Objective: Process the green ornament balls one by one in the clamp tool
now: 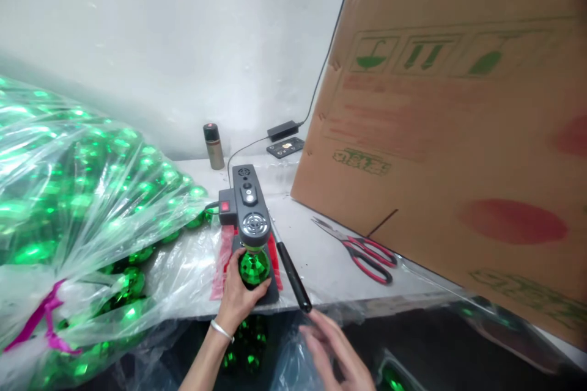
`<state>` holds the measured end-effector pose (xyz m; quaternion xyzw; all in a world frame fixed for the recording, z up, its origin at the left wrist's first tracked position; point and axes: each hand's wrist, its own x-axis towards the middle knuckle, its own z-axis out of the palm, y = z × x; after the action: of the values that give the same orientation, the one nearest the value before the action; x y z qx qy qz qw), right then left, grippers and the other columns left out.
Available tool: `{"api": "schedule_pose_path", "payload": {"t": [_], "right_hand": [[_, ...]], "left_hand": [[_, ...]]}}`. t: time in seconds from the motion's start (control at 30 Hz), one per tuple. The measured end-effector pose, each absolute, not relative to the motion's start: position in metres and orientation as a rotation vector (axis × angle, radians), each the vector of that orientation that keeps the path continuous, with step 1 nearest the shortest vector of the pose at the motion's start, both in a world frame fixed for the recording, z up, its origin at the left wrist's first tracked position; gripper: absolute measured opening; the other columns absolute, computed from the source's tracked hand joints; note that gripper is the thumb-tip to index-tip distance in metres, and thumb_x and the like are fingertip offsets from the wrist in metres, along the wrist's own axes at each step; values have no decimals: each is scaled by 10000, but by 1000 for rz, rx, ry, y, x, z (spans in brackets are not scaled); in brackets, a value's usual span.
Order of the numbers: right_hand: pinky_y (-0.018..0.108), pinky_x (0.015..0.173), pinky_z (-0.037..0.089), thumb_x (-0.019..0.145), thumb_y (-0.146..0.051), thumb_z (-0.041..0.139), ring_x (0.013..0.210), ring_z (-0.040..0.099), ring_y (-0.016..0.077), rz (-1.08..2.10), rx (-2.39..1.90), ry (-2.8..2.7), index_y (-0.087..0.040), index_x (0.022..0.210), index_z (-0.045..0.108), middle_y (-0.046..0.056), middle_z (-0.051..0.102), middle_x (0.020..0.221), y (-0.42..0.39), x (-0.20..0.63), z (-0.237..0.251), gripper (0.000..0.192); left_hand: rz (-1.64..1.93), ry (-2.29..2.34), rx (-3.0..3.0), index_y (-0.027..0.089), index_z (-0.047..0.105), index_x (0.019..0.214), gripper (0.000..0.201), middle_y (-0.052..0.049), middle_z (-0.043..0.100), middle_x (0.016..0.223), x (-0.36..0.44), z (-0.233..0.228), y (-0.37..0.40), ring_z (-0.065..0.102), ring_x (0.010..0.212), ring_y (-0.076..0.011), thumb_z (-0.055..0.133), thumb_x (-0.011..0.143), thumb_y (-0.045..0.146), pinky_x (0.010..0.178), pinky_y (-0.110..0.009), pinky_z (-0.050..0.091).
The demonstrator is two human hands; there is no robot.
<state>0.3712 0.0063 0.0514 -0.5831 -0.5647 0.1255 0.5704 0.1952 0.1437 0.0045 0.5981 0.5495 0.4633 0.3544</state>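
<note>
A shiny green faceted ball [254, 268] sits under the round head of a small grey machine [251, 203]. My left hand [237, 293], with a silver bangle at the wrist, grips it between thumb and fingers. The ball's top meets the underside of the machine head; the exact contact is hidden. From the machine's right side a metal lever with a black handle [294, 276] slants down toward me. My right hand [337, 348] is at the handle's lower end, fingertips at or just touching it, fingers extended and not wrapped around it.
A clear plastic bag [92, 195] full of green balls fills the left side, tied with a pink ribbon [43, 321]. Red-handled scissors [362, 247] lie right of the lever. A large cardboard box [440, 134] leans at right. Behind stand a spray can [213, 148], phone [285, 147] and adapter [283, 130].
</note>
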Motion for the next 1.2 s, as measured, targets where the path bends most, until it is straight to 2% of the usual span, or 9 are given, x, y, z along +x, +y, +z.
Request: {"api": "schedule_pose_path", "payload": {"t": [0.07,0.17,0.27,0.33,0.43,0.5,0.57,0.8,1.2], "right_hand": [[244,721,682,1021,-268,641,829,799,186,180,-1289,-1347,-243,1341,722,116,787,1185,21,372,78,331],[303,736,693,986,-195,679,940,776,211,-22,-1108,-1438,-264,1527,564,143,721,1307,48,367,115,557],[342,745,689,983,-239,692,988,758,233,-143,-982,-1511,-233,1557,518,171,698,1325,75,359,146,599],[356,761,682,1008,-274,654,994,765,246,-118,-939,-1606,-192,1473,581,172,735,1238,88,354,160,478],[318,746,648,1041,-212,557,896,771,211,-22,-894,-1659,-196,1116,684,95,766,964,101,346,169,147],[268,671,595,1046,-151,494,766,732,166,28,-892,-1592,-214,880,622,34,706,800,104,340,166,219],[250,609,534,1044,-132,455,681,673,141,66,-901,-1526,-218,782,552,13,654,750,104,335,158,292],[267,612,464,1021,-86,460,681,621,134,126,-888,-1421,-212,784,542,13,629,797,104,331,127,280],[263,576,422,1030,-118,460,615,575,124,128,-911,-1344,-216,753,521,-7,600,741,105,327,122,300]], "left_hand": [[1188,1403,1547,195,520,1357,804,-160,636,1365,195,4,144,608,1326,-397,868,659,393,1161,-617,457],[1194,1397,1543,200,530,1354,795,-149,645,1350,195,2,144,614,1319,-395,875,657,365,1164,-616,457],[1211,1363,1552,205,525,1358,791,-150,640,1364,197,-1,143,613,1323,-390,876,667,362,1170,-616,453],[1209,1353,1551,204,520,1365,797,-157,639,1370,197,-2,143,621,1312,-390,877,673,376,1159,-623,463],[1198,1371,1553,194,515,1379,825,-172,640,1378,197,-3,142,624,1311,-403,879,665,387,1147,-640,474],[1189,1378,1569,185,512,1386,828,-179,639,1383,197,-3,142,620,1324,-407,876,670,390,1148,-641,478],[1185,1381,1586,185,513,1383,810,-178,640,1382,197,-3,141,622,1327,-401,869,683,382,1145,-633,488],[1204,1389,1670,181,505,1385,791,-187,636,1389,199,-9,140,625,1328,-398,861,698,342,1129,-626,508],[1213,1391,1752,188,504,1395,768,-186,639,1395,199,-11,138,630,1327,-388,837,710,294,1105,-598,534]]}}
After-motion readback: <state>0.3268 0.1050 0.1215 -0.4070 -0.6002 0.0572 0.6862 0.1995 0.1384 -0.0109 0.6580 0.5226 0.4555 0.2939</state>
